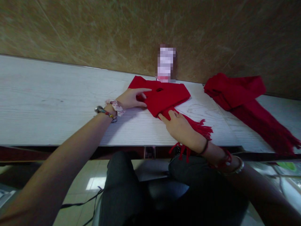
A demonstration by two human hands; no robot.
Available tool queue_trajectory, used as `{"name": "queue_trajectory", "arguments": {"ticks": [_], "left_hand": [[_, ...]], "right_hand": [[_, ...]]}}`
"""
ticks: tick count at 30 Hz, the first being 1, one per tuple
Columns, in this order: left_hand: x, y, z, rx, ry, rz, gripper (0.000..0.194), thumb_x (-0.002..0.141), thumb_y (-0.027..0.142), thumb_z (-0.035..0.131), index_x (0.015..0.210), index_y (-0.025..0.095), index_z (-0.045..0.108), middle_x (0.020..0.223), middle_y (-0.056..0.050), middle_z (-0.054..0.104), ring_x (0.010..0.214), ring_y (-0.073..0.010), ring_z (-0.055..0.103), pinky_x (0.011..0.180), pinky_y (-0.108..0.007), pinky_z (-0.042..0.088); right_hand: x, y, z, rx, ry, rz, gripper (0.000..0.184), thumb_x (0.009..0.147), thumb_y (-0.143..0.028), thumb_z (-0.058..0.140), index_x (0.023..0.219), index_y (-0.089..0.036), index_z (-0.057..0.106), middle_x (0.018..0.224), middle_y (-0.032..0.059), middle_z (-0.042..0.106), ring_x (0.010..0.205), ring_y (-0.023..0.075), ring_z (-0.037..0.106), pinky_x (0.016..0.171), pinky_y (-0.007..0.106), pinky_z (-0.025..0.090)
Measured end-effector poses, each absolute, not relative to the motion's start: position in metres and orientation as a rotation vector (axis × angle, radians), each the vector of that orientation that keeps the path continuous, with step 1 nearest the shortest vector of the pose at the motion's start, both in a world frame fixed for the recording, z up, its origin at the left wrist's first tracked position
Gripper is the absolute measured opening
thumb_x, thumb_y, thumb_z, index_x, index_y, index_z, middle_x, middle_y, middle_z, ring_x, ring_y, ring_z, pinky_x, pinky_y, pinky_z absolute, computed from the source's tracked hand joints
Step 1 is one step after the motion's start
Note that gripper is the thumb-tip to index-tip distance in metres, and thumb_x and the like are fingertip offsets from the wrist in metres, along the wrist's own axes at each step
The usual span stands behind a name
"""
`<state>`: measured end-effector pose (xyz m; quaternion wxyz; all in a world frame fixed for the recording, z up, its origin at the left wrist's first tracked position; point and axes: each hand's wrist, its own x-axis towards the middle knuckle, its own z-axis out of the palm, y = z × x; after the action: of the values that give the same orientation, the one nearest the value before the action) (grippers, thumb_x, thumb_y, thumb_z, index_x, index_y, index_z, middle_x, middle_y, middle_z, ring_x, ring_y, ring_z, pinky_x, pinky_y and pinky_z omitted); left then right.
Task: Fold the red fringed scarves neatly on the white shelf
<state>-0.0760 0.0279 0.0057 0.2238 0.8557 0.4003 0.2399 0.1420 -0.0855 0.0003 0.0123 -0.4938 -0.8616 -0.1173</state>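
A folded red scarf (164, 95) with a fringed end lies on the white table (58, 103) near the wall. My left hand (131, 99) rests on the scarf's left edge, fingers stretched out flat, thumb underneath the fold. On the lower fold of the same scarf my right hand (182, 127) presses down, fingers laid flat and together; the red fringe (202, 128) shows beside and under that wrist and hangs over the table's front edge.
A second red scarf (242, 97) lies loosely bunched at the right of the table, its fringe reaching the right edge. A brown marbled wall (117, 31) stands right behind the table. My dark-trousered knees (122, 185) sit under the front edge.
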Motion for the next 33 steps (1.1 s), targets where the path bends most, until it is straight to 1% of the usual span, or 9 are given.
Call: {"name": "queue_trajectory", "arguments": {"ticks": [6,10,13,16,21,24,27,30,33], "left_hand": [[-0.071,0.032,0.000,2.347,1.201,0.616,0.051,0.076,0.039,0.054,0.120,0.014,0.053,0.081,-0.005,0.064,0.072,-0.0131,0.056,0.068,-0.025,0.043],[-0.061,0.028,-0.001,2.478,1.348,0.600,0.045,0.077,0.040,0.053,0.114,0.014,0.058,0.082,-0.005,0.063,0.072,-0.0144,0.055,0.066,-0.025,0.041],[-0.057,0.026,-0.002,2.542,1.384,0.602,0.041,0.080,0.039,0.049,0.109,0.013,0.059,0.080,-0.006,0.062,0.071,-0.0151,0.054,0.067,-0.026,0.040],[-0.058,0.028,-0.004,2.610,1.389,0.644,0.035,0.081,0.040,0.047,0.096,0.012,0.062,0.078,-0.006,0.059,0.074,-0.0166,0.052,0.070,-0.028,0.041],[-0.060,0.034,-0.008,2.608,1.417,0.697,0.029,0.081,0.040,0.047,0.077,0.013,0.059,0.076,-0.006,0.055,0.078,-0.0185,0.050,0.077,-0.033,0.041],[-0.057,0.032,-0.008,2.602,1.460,0.723,0.027,0.080,0.035,0.048,0.086,0.012,0.059,0.085,-0.008,0.056,0.085,-0.0200,0.051,0.082,-0.035,0.041],[-0.054,0.025,-0.006,2.656,1.380,0.797,0.036,0.081,0.033,0.047,0.110,0.012,0.053,0.112,-0.012,0.052,0.104,-0.0221,0.047,0.093,-0.037,0.036],[-0.052,0.019,-0.005,2.787,1.144,0.607,0.043,0.086,0.038,0.039,0.125,0.022,0.044,0.137,-0.007,0.036,0.125,-0.0248,0.029,0.103,-0.045,0.021],[-0.051,0.017,-0.008,2.779,1.048,0.278,0.045,0.091,0.042,0.028,0.134,0.030,0.032,0.146,-0.001,0.022,0.133,-0.0272,0.014,0.103,-0.053,0.012]], "right_hand": [[0.141,-0.088,0.006,-1.499,-2.795,-0.423,0.052,0.084,-0.008,0.032,0.129,-0.033,0.043,0.104,0.0136,0.053,0.097,0.0298,0.051,0.078,0.045,0.039],[0.147,-0.089,0.006,-1.447,-2.784,-0.426,0.053,0.084,-0.008,0.030,0.133,-0.029,0.038,0.105,0.0137,0.054,0.096,0.0279,0.051,0.079,0.043,0.040],[0.149,-0.087,0.005,-1.441,-2.743,-0.356,0.054,0.083,-0.009,0.031,0.136,-0.019,0.033,0.103,0.0150,0.055,0.091,0.0251,0.052,0.079,0.040,0.040],[0.147,-0.085,0.005,-1.476,-2.720,-0.351,0.052,0.083,-0.009,0.031,0.134,-0.012,0.035,0.105,0.0171,0.053,0.092,0.0254,0.051,0.079,0.039,0.040],[0.141,-0.081,0.007,-1.501,-2.767,-0.352,0.048,0.083,-0.009,0.034,0.129,-0.021,0.044,0.103,0.0144,0.053,0.087,0.0235,0.051,0.074,0.037,0.040],[0.140,-0.082,0.009,-1.480,-2.804,-0.352,0.050,0.084,-0.009,0.034,0.128,-0.029,0.044,0.106,0.0134,0.052,0.089,0.0245,0.051,0.074,0.038,0.040],[0.143,-0.085,0.012,-1.462,-2.828,-0.311,0.053,0.084,-0.008,0.031,0.130,-0.032,0.042,0.107,0.0132,0.052,0.092,0.0257,0.051,0.076,0.040,0.040],[0.149,-0.087,0.021,-1.406,-2.878,-0.139,0.058,0.082,-0.003,0.030,0.131,-0.031,0.041,0.106,0.0111,0.053,0.087,0.0219,0.053,0.077,0.038,0.041],[0.159,-0.084,0.030,-1.281,-2.898,0.112,0.055,0.084,-0.007,0.029,0.134,-0.027,0.036,0.109,0.0090,0.054,0.087,0.0183,0.054,0.077,0.034,0.043]]}}
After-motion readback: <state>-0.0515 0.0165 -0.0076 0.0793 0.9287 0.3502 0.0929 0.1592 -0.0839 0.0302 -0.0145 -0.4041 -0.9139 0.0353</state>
